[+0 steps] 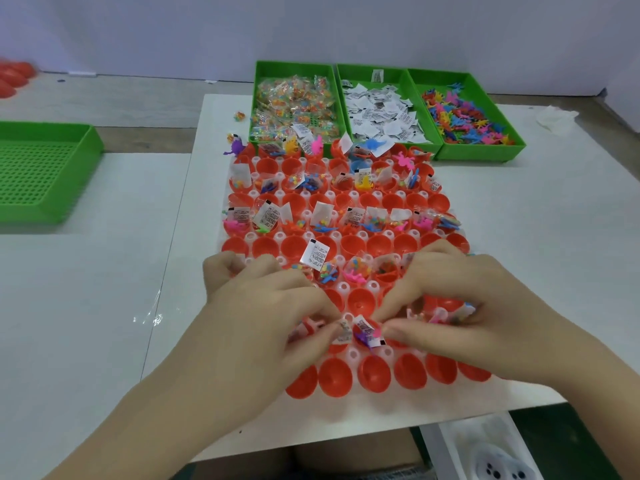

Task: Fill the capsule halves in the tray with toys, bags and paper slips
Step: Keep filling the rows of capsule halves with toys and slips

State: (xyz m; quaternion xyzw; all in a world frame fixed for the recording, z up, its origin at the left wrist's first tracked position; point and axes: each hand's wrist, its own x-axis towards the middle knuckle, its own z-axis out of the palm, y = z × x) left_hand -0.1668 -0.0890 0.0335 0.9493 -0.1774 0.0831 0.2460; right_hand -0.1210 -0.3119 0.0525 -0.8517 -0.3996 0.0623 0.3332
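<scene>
Tray (353,353) of red capsule halves (335,377): near edge of tabletop (519,271), far rows partly filled. Left hand (270,306): pinching paper slip (343,331) over a near cup. Right hand (460,299): pinching second slip (367,332) alongside. Green bins (481,152): far edge.

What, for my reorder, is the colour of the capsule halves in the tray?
Orange-red capsule halves, except one blue half near the far edge; best in head view.
</scene>
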